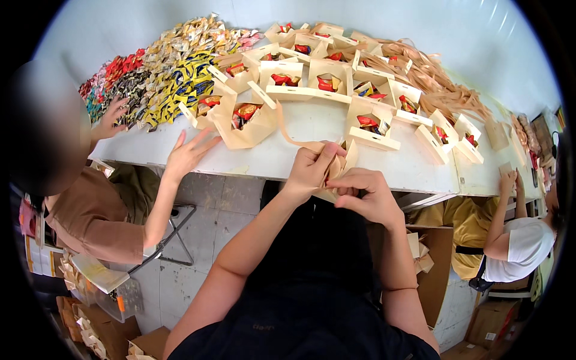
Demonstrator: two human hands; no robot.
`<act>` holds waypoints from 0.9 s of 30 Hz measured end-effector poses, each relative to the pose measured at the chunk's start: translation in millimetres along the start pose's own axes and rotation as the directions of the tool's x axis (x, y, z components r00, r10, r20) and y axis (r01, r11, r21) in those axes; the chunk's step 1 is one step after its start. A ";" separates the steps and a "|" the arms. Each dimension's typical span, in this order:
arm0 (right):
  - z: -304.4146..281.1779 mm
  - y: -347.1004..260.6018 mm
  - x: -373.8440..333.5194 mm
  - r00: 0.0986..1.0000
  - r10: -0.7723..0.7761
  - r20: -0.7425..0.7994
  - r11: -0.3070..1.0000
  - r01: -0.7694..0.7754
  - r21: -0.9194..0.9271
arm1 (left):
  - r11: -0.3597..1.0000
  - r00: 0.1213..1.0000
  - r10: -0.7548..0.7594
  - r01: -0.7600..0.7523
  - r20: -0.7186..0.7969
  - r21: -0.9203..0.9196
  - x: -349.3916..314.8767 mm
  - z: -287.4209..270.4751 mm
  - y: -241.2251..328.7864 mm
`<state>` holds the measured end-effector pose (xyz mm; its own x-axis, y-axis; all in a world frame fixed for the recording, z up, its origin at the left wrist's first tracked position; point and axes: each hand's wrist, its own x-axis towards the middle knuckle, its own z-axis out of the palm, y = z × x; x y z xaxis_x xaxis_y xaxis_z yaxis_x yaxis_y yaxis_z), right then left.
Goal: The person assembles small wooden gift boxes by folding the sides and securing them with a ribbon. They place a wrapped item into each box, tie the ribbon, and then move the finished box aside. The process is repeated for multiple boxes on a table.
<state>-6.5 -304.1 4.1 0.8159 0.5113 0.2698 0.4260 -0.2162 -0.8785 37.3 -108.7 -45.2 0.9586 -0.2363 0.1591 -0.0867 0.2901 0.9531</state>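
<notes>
Near the table's front edge, my left hand (311,171) is closed on a small cream paper gift box (350,157). A flat tan ribbon (287,131) curves over the tabletop and runs in under the left fingers. My right hand (373,197) pinches the near side of that same box, its fingers curled. What lies inside the box is hidden by my hands. Just beyond stand several open cream boxes (288,92) with red and gold wrapped sweets (285,80) in them.
Heaps of wrapped sweets (186,78) cover the table's far left; tan ribbons (441,84) pile at the back right. On the left a co-worker's hand (191,153) reaches beside an open box. Another person (519,246) works at the right. Cardboard boxes (441,270) stand below.
</notes>
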 end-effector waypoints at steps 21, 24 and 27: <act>31.3 26.1 34.6 0.789 0.086 -0.608 0.913 -0.307 -0.270 | 0.774 0.884 0.456 -0.335 -0.106 0.538 -37.4 24.8 9.4; 27.1 27.8 32.9 0.827 0.243 -0.506 0.957 -0.291 -0.016 | 0.878 0.929 0.346 -0.272 -0.131 0.394 -42.1 17.3 3.8; 22.6 20.8 28.5 0.877 0.327 -0.353 0.945 -0.298 0.136 | 0.927 0.953 0.264 -0.208 -0.149 0.311 -46.4 15.1 12.9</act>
<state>16.8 -275.3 -15.4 0.9925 0.0843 0.0886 0.1068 -0.2437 -0.9639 -12.4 -108.0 -36.4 0.9311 -0.0103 0.3645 -0.3641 0.0299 0.9309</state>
